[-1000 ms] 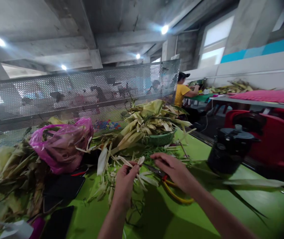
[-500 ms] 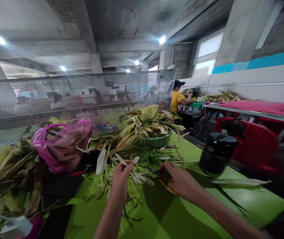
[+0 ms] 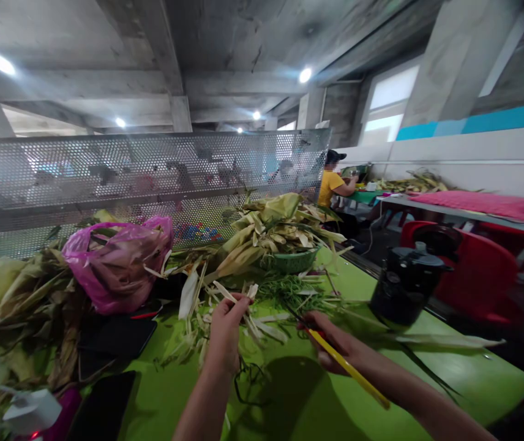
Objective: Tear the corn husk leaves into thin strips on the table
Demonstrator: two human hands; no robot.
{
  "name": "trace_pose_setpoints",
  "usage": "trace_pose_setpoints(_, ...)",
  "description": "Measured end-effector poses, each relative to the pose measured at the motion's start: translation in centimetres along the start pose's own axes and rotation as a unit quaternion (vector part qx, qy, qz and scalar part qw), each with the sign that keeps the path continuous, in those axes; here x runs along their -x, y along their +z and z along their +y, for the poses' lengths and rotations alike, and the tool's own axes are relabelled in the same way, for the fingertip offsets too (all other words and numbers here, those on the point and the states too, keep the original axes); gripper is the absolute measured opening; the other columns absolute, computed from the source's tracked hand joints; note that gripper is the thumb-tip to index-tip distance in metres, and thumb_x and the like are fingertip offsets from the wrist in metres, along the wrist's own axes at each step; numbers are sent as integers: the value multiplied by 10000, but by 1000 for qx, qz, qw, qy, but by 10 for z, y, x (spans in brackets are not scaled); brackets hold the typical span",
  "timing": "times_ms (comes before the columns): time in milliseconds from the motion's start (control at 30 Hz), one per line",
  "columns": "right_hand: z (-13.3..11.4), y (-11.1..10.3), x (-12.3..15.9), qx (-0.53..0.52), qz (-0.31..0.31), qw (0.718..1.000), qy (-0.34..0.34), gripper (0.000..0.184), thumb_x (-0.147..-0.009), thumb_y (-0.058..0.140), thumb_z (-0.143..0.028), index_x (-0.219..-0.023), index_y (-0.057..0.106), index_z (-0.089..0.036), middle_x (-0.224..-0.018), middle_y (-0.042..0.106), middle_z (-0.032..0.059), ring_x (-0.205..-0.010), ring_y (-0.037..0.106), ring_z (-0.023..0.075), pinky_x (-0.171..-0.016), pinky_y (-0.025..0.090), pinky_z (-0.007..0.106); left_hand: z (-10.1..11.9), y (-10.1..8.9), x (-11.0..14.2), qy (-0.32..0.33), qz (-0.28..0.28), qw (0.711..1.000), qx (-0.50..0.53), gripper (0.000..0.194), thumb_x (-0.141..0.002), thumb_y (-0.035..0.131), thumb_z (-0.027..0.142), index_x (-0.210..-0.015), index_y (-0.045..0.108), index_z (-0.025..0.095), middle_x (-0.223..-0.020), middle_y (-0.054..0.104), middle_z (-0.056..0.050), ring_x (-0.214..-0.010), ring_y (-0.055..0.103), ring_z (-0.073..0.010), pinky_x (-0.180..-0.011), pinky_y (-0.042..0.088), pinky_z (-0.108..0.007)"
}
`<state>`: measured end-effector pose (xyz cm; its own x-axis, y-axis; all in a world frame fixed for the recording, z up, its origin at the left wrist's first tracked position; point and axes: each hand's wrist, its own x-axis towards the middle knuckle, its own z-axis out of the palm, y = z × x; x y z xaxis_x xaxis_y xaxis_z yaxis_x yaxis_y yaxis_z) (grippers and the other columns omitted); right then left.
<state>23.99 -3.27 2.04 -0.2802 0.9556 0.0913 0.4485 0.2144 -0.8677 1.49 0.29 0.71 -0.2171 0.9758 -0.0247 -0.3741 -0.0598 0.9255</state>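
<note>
My left hand [image 3: 228, 324] is closed in a pinch on pale corn husk strips [image 3: 225, 293], whose ends poke out above the thumb. To its right, my right hand [image 3: 333, 340] grips a long yellow-handled tool [image 3: 351, 369]. Its thin dark tip points up and left toward shredded green strands; I cannot make out its exact kind. Cut husk scraps [image 3: 269, 331] lie between the hands on the green table [image 3: 299, 404]. Beyond them, a green basket [image 3: 294, 262] is heaped with dried corn husks [image 3: 266, 226].
A pink plastic bag [image 3: 115, 263] and more husks [image 3: 18, 306] stand at left, near dark flat devices [image 3: 119, 340] and a white charger [image 3: 35, 410]. A black canister [image 3: 406, 285] stands at right beside a red chair [image 3: 477, 269]. A person in yellow [image 3: 330, 184] sits beyond the perforated screen [image 3: 152, 165].
My right hand has turned the tool, so its yellow handle now extends down and right and its tip has swung away from the left hand. My left hand keeps its pinch on the husk.
</note>
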Motion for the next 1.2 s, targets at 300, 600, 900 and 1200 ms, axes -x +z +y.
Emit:
trace_pose_setpoints(300,-12,11,-14,-25,-77,997,-16,501,-678,690,-532,-1065,600,-226,-881,585,33,-795,505,219,-685,420,295,-3,0,-1,0,-25,1000,-3,128,-639,686,282,-692,658,169,-698,612,10,-677,518,-128,-661,370,-245)
trace_pose_setpoints(600,-16,20,-20,-72,-115,991,-20,459,-681,693,-523,-1005,565,-225,-811,494,-2,-737,433,178,-627,360,264,-4,2,0,-11,-24,1000,1,137,-601,712,274,-663,647,170,-632,591,23,-620,492,-115,-627,350,-242)
trace_pose_setpoints(900,-15,21,-23,-96,-106,989,-24,348,-693,708,-418,-958,591,-224,-739,481,-20,-654,406,144,-575,336,249,-2,2,0,-18,-25,999,14,149,-590,727,265,-657,641,163,-620,582,24,-596,486,-112,-628,367,-243)
trace_pose_setpoints(1200,-2,24,-27,-168,-52,984,40,331,-715,703,-480,-876,585,-216,-610,439,-54,-467,319,79,-435,236,220,-8,0,-1,-24,-70,997,-16,318,-660,749,433,-765,696,138,-616,531,26,-562,419,-92,-552,318,-225)
